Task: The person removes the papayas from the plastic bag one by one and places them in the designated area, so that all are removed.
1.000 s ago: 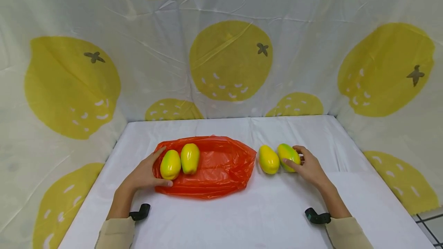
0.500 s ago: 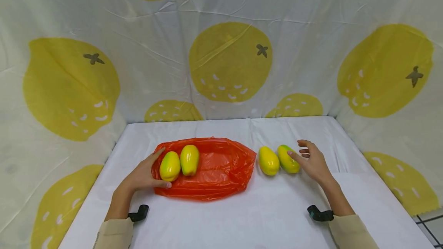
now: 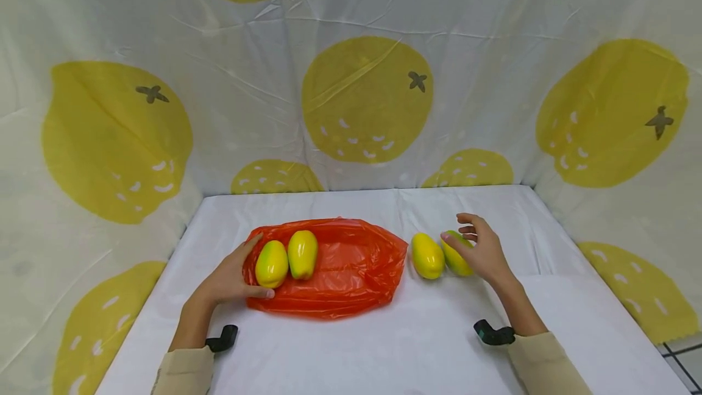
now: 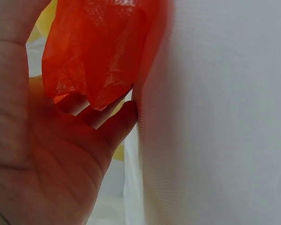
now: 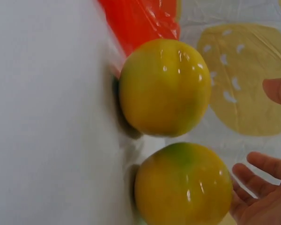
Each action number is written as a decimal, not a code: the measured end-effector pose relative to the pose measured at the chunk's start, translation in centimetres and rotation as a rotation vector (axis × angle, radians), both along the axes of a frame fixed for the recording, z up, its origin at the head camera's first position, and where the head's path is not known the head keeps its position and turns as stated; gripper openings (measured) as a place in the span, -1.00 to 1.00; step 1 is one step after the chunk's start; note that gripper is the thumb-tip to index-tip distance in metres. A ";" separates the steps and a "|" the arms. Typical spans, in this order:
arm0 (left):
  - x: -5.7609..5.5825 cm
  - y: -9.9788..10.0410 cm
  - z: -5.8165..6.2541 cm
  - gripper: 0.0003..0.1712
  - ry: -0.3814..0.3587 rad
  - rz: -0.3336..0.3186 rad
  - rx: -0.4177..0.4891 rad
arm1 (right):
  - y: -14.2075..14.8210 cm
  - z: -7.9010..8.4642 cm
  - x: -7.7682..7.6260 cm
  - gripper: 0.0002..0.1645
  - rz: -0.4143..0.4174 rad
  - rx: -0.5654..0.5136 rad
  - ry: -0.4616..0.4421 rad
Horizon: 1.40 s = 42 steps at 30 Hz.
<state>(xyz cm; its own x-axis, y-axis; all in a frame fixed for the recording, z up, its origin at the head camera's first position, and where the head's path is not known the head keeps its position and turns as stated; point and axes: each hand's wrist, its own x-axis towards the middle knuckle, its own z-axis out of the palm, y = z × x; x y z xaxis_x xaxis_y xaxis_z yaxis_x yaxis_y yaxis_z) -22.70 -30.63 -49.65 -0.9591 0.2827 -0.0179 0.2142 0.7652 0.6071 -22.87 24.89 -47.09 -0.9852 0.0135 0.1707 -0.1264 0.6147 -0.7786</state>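
- Red plastic bag [image 3: 351, 267]: its left edge lies between the left hand's [image 3: 230, 276] spread thumb and fingers.
- Right hand [image 3: 485, 252], thumb and fingers parted, hangs near the outer fruit [image 3: 456, 264].
- Inner fruit [image 3: 428, 256] lies between that and the bag's right edge.
- Paired fruits [image 3: 271, 264] rest leftward on red film.
- White cloth [image 3: 356, 352] stretches between the forearms.

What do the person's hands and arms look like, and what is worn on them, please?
The left hand and right hand are ungloved. On each side, a beige sleeve ends short of the wrist, with a small, black, bent device beside the sleeve's end. No cables show.
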 end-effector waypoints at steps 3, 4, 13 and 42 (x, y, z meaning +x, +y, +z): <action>-0.1 0.0 0.2 0.58 -0.003 0.002 -0.006 | -1.1 0.3 -0.2 -0.06 0.007 -0.006 -0.017; -0.1 0.0 0.2 0.57 -0.004 0.002 -0.007 | -1.6 0.4 -0.3 -0.06 0.010 -0.008 -0.023; -0.3 0.0 0.4 0.58 0.002 -0.010 -0.003 | -4.9 1.0 -0.9 -0.08 0.064 -0.048 -0.043; -0.1 0.0 0.7 0.58 -0.030 -0.027 -0.014 | -15.5 0.7 -1.4 -0.14 0.290 -0.149 -0.070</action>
